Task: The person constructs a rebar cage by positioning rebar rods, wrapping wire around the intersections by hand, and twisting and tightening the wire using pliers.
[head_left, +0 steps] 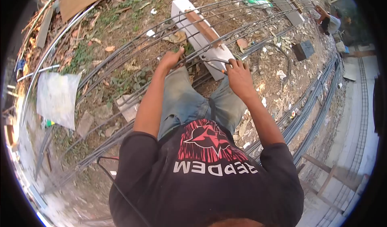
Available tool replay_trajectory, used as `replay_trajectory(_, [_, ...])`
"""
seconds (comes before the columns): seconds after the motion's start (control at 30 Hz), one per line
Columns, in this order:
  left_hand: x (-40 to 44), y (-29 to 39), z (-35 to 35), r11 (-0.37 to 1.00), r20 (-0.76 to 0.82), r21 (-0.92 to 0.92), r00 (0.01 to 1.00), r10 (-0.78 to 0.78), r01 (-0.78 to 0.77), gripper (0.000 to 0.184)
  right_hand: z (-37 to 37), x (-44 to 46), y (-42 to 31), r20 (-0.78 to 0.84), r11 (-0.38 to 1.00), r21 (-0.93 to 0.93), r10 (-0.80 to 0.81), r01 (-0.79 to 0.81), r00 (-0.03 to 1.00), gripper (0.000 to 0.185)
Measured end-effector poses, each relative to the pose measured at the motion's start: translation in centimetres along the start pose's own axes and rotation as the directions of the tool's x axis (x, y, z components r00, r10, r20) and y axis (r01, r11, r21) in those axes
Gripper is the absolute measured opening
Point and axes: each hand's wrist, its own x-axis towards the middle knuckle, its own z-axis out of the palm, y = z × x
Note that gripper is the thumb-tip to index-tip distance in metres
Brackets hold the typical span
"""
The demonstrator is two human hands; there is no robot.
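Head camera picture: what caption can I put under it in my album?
Right hand grips pincers, left hand at the steel rods crossing over a white beam.

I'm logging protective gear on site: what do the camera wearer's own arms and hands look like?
The left hand and right hand show no gloves. The forearms are uncovered; the dark shirt's short, loose left sleeve and right sleeve look plain, without visible markings.
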Motion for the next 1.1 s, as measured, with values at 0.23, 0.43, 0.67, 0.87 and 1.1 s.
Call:
replay_trajectory(0.23, [0.7, -0.3, 0.1, 0.995, -0.059, 0.098, 0.998, 0.014, -0.008, 0.073, 3.2, 4.0, -1.2, -0.006, 0.939, -0.302, -0.173, 0.163, 0.985, 0.038])
replay_trajectory(0.43, [0.4, -0.3, 0.0, 0.996, -0.056, 0.080, 0.998, 0.034, -0.029, 0.073, 3.1, 4.1, -3.4, -0.003, 0.918, -0.359, -0.180, 0.167, 0.984, 0.041])
replay_trajectory(0.67, [1.3, -1.0, 0.2, 0.988, -0.079, 0.140, 0.994, 0.073, -0.062, 0.080, 2.4, 5.1, -3.2, -0.030, 0.920, -0.360, -0.174, 0.152, 0.984, 0.043])
replay_trajectory(0.87, [1.3, -1.0, 0.2, 0.987, -0.073, 0.147, 0.994, 0.078, -0.067, 0.081, -1.8, 7.3, -4.0, 0.084, 0.869, -0.409, -0.268, 0.279, 0.960, 0.032])
replay_trajectory(1.1, [0.6, -0.2, 0.3, 0.991, -0.078, 0.136, 0.997, 0.019, -0.009, 0.079, -2.1, 9.7, -2.4, 0.263, 0.942, -0.114, -0.279, 0.317, 0.924, 0.035])
